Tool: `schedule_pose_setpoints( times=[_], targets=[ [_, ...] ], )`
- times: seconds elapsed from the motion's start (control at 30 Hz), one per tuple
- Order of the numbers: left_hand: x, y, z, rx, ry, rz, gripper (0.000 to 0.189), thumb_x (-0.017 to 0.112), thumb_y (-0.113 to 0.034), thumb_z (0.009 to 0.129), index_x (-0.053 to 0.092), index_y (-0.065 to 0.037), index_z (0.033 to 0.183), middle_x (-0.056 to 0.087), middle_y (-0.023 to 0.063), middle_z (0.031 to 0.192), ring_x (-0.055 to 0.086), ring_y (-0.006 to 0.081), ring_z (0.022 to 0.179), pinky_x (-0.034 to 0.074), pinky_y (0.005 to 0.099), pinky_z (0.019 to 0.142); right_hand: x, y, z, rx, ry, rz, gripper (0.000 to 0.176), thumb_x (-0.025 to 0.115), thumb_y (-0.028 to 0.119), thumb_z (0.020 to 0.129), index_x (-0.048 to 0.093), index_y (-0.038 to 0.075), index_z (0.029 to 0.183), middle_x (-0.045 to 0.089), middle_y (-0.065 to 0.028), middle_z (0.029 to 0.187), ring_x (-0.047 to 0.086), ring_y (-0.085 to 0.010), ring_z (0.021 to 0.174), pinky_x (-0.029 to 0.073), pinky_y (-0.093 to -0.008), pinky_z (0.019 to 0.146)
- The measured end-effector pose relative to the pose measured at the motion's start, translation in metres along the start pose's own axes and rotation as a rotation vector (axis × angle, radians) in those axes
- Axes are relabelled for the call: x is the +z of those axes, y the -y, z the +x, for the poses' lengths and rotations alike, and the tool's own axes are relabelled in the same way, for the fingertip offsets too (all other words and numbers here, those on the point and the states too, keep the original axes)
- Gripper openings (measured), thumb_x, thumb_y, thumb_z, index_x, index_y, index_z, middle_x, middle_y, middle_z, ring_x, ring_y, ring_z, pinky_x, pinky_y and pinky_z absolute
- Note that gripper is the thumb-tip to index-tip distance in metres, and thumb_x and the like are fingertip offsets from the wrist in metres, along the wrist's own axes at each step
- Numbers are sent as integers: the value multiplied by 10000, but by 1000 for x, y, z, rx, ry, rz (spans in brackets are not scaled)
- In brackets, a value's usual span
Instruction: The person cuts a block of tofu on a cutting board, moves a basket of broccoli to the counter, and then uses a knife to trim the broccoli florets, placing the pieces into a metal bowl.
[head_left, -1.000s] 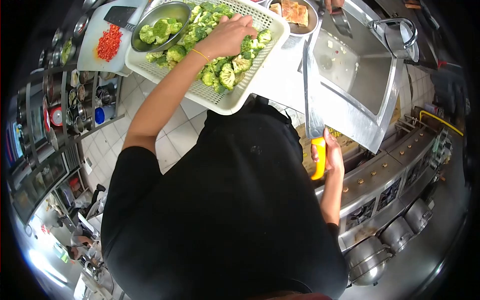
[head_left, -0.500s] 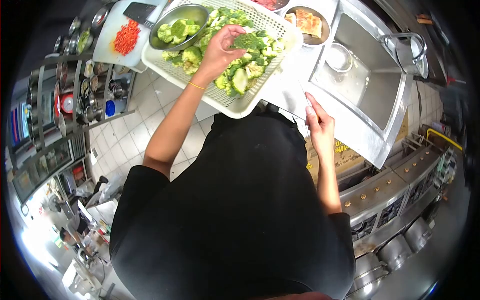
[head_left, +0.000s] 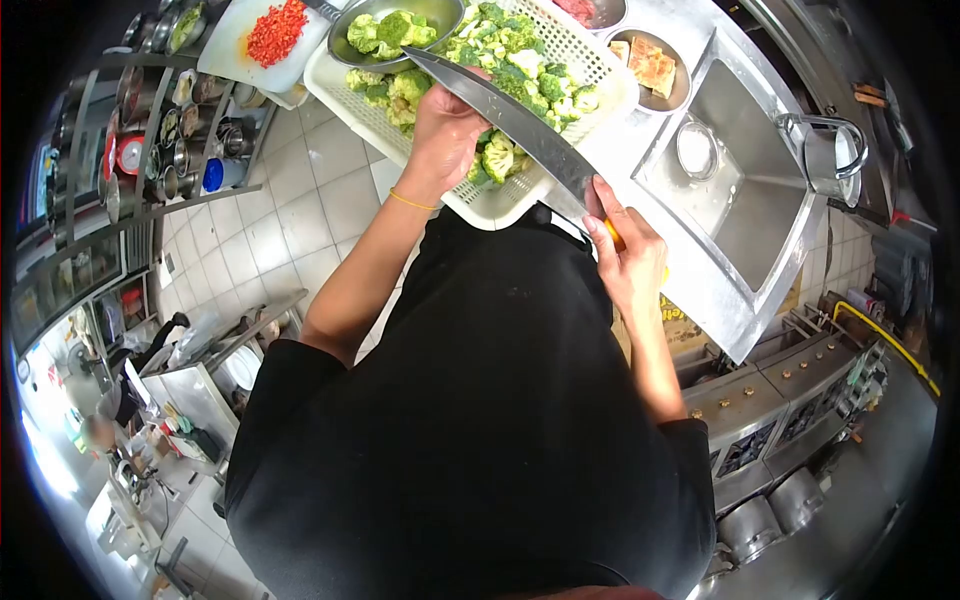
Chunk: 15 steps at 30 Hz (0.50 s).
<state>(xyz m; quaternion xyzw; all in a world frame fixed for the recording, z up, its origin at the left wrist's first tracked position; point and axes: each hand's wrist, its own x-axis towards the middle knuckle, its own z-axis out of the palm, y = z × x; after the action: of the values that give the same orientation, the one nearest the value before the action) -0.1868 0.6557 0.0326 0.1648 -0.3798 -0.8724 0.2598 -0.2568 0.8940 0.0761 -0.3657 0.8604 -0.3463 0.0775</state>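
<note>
My right hand [head_left: 627,245] grips the orange handle of a large knife [head_left: 520,125], whose broad blade stretches up and left over the basket. Behind the blade, my left hand [head_left: 447,135] has its fingers curled; the blade covers the fingertips, and what they hold, if anything, is hidden. Under both lies a white perforated basket [head_left: 495,208] full of broccoli pieces [head_left: 499,160]. A metal bowl [head_left: 453,14] with a few florets rests at the basket's upper left, close to the knife tip.
A white board [head_left: 222,50] with chopped red pieces [head_left: 277,35] is at upper left. Right of the basket are a bowl of browned slabs [head_left: 652,70] and a metal sink [head_left: 745,220] holding a round strainer [head_left: 697,148]. Stoves stand lower right. A person is far off at left.
The knife blade has swung up over the basket and now shows broadly. My left hand has moved slightly down and right, and the piece of broccoli it held is no longer visible. The view has shifted.
</note>
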Motion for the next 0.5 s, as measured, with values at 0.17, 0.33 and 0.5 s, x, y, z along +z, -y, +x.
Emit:
schedule_pose_setpoints(
  times=[0.17, 0.33, 0.5],
  targets=[
    [-1, 1, -5, 44, -28, 53, 367, 535, 184, 757, 538, 40, 1095, 622, 95, 963, 609, 167, 872, 494, 288, 771, 3, 0, 3, 4, 16, 40, 411, 690, 293, 788, 624, 183, 1178, 483, -69, 574, 472, -231, 482, 400, -359, 504],
    [14, 4, -13, 51, -91, 191, 362, 549, 190, 748, 542, 52, 1082, 627, 113, 992, 611, 169, 890, 494, 287, 790, 11, 7, 12, 0, 2, 77, 398, 685, 290, 794, 625, 188, 1175, 521, -77, 601, 516, -242, 507, 421, -360, 519],
    [23, 6, -22, 95, -30, 312, 327, 568, 198, 729, 551, 51, 1021, 612, 137, 1035, 598, 160, 938, 487, 278, 791, 15, 9, 22, -20, 9, 129, 375, 661, 272, 822, 620, 161, 1178, 570, -89, 639, 571, -229, 547, 446, -344, 543]
  ],
)
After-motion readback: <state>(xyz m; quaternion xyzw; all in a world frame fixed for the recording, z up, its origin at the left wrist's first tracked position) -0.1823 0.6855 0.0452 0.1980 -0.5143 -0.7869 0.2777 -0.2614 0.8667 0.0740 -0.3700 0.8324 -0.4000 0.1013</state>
